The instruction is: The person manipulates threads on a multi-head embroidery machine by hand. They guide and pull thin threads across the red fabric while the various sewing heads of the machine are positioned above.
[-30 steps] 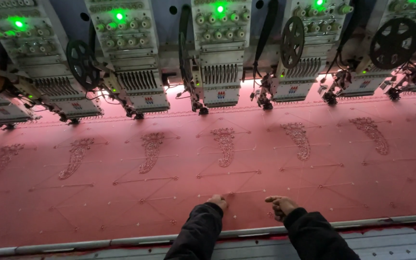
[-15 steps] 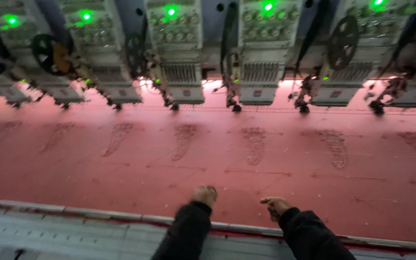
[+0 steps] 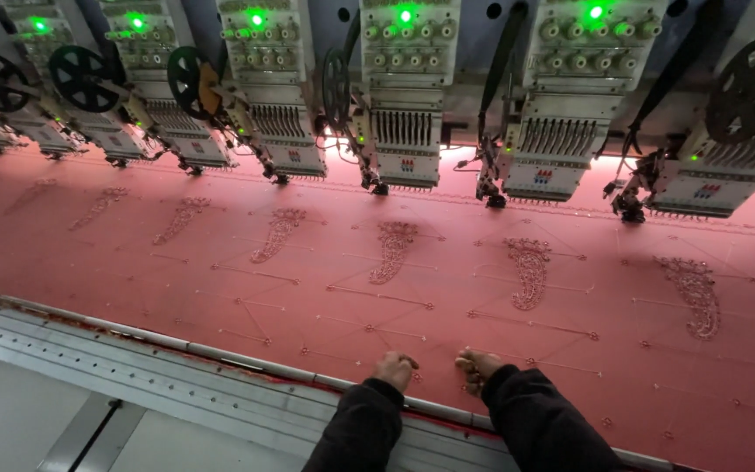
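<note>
- Two hands rested on the near edge of the stretched salmon-red fabric sheet (image 3: 447,306): the left hand (image 3: 395,371) and the right hand (image 3: 477,365) lay close together, just apart, both in dark sleeves.
- Left hand: fingers curled down, knuckles up, pressing on the fabric; whether it pinched a thread or anything else could not be told.
- Right hand: likewise half closed, fingertips bent onto the fabric; no separate object showed in its grip.
- Fabric sheet: it spanned the whole machine bed, running under a row of white multi-needle embroidery heads (image 3: 405,105) along its far side, each with a green lamp lit.
- Work showing done: a row of paisley-shaped stitched motifs (image 3: 392,250) lay across the middle of the fabric, one in front of each head, with thin stitched guide lines and small dots between and below them.
- Work apparently left: the fabric between the motifs and its near edge carried only lines and dots, so by my judgement the embroidery was partway along.
- Grey metal frame rail (image 3: 133,358): it ran along the fabric's near edge, directly under the person's forearms.
- Black thread wheels (image 3: 751,77) hung above the fabric's far side, between the heads.
</note>
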